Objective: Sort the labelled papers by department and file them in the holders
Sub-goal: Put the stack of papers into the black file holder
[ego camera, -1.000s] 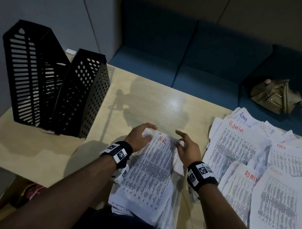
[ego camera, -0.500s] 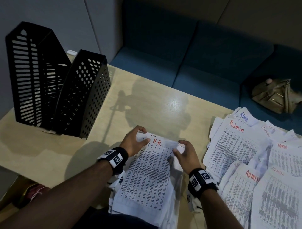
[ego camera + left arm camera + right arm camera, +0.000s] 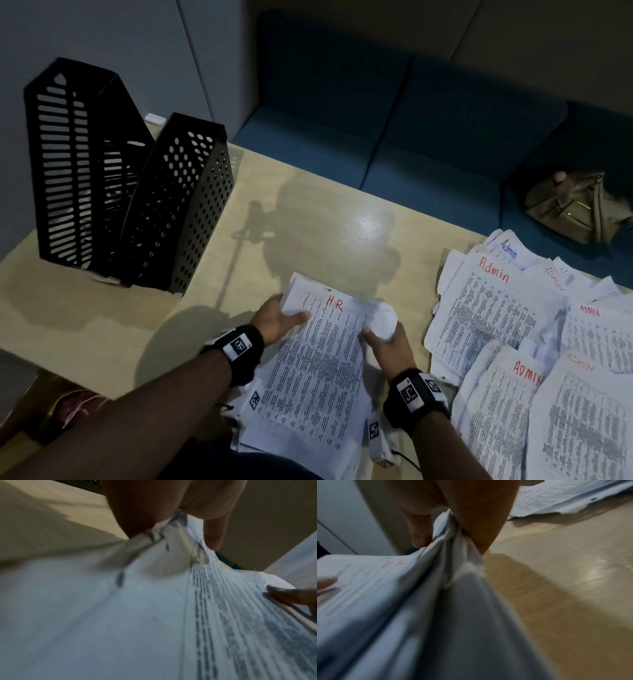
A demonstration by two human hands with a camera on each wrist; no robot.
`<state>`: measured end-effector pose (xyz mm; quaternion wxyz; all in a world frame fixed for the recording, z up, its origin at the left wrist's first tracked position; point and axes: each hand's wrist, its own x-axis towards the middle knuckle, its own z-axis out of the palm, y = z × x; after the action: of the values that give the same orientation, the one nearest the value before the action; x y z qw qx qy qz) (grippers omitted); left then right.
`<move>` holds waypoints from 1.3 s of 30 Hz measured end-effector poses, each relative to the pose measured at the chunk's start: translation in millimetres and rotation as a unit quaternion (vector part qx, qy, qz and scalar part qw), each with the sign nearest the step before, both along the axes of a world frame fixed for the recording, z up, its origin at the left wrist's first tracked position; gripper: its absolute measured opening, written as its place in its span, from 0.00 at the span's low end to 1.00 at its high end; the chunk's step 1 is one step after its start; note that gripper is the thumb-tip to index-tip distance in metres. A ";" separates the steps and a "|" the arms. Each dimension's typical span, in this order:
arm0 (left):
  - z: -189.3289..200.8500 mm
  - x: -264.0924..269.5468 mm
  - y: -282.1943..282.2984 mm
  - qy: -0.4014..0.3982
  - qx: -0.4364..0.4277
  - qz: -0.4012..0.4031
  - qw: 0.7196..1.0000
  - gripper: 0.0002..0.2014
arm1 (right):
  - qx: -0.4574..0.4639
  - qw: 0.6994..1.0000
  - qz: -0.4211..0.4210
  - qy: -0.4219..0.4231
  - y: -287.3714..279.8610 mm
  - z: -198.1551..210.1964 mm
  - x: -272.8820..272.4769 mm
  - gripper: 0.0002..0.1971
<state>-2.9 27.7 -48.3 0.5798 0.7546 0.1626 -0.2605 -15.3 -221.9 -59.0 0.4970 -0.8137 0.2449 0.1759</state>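
White printed sheets, crumpled at the edges: HR stack (image 3: 318,370) at the near table edge, "H.R" in red on top. Left hand (image 3: 274,322) pinches its upper left corner, thumb on top; right hand (image 3: 387,342) clamps the bunched right edge. Admin papers (image 3: 507,318) spread loosely to the right. Pale wood-grain table (image 3: 325,219). Farther left, two black perforated holders (image 3: 130,192), upright, touching.

Overhead head view; close wrist views
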 end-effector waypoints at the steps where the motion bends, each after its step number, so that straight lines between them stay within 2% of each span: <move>1: 5.3 2.4 -3.9 -0.006 0.012 -0.008 1.000 0.21 | -0.013 1.000 0.012 -0.013 3.6 4.2 1.4 0.31; 4: 40.2 17.4 -14.8 -0.052 0.015 0.050 0.997 0.17 | -0.025 0.994 0.016 -0.109 16.7 43.4 18.2 0.21; 6: 78.4 28.4 -20.3 -0.114 -0.059 0.112 0.985 0.16 | 0.001 0.982 -0.027 -0.189 22.8 84.2 33.2 0.21; 9: 132.2 35.6 -23.8 -0.267 -0.128 0.143 0.944 0.11 | -0.063 0.940 -0.046 -0.331 26.2 137.2 47.2 0.16; 12: 150.5 33.4 -23.5 -0.401 -0.140 0.106 0.899 0.12 | -0.031 0.897 -0.018 -0.440 28.5 166.6 47.1 0.14; 14: 141.1 27.5 -21.3 -0.481 -0.105 0.067 0.868 0.20 | -0.041 0.902 0.007 -0.429 28.5 162.9 42.4 0.17; 16: 125.8 23.1 -16.7 -0.512 -0.066 0.041 0.856 0.29 | -0.047 0.920 0.034 -0.388 25.6 149.5 35.0 0.23; 18: 117.5 21.5 -10.6 -0.527 -0.036 0.039 0.848 0.31 | -0.046 0.909 0.047 -0.412 19.6 139.9 29.4 0.31; 20: 118.9 22.9 -4.7 -0.546 -0.044 0.026 0.836 0.23 | -0.072 0.883 0.044 -0.461 13.8 138.0 26.8 0.34; 22: 123.1 24.8 0.2 -0.596 -0.012 0.003 0.803 0.14 | -0.102 0.867 0.064 -0.484 11.8 142.7 27.4 0.34; 24: 126.9 27.2 3.5 -0.634 0.036 -0.014 0.772 0.14 | -0.128 0.846 0.089 -0.509 11.8 147.9 28.3 0.33; 27: 135.3 31.5 5.8 -0.648 0.047 -0.048 0.759 0.13 | -0.140 0.830 0.119 -0.526 13.8 157.1 29.1 0.28; 30: 135.7 35.9 8.1 -0.641 0.059 -0.092 0.760 0.12 | -0.163 0.843 0.126 -0.497 17.6 163.1 31.9 0.18; 32: 133.2 37.8 9.0 -0.637 0.045 -0.089 0.764 0.13 | -0.152 0.880 0.092 -0.441 19.4 167.2 31.8 0.16; 33: 131.8 37.6 8.9 -0.627 0.030 -0.074 0.775 0.14 | -0.122 0.899 0.070 -0.415 20.0 170.1 30.8 0.18; 34: 130.4 36.3 7.4 -0.604 0.011 -0.046 0.795 0.18 | -0.082 0.909 0.049 -0.405 18.9 170.5 30.7 0.24; 36: 126.8 32.9 2.8 -0.510 -0.036 0.013 0.859 0.27 | 0.006 0.921 0.008 -0.390 14.6 164.9 29.5 0.34; 37: 125.8 31.1 0.9 -0.442 -0.060 0.031 0.895 0.30 | 0.041 0.933 -0.003 -0.357 15.5 160.8 30.3 0.32; 39: 120.4 27.5 -8.2 -0.307 -0.075 0.045 0.948 0.25 | 0.055 0.960 0.011 -0.275 17.7 148.1 32.2 0.20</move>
<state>24.6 19.5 72.1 0.6678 0.7443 -0.0098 -0.0011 17.0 -204.3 89.1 0.5873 -0.8047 0.0793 -0.0360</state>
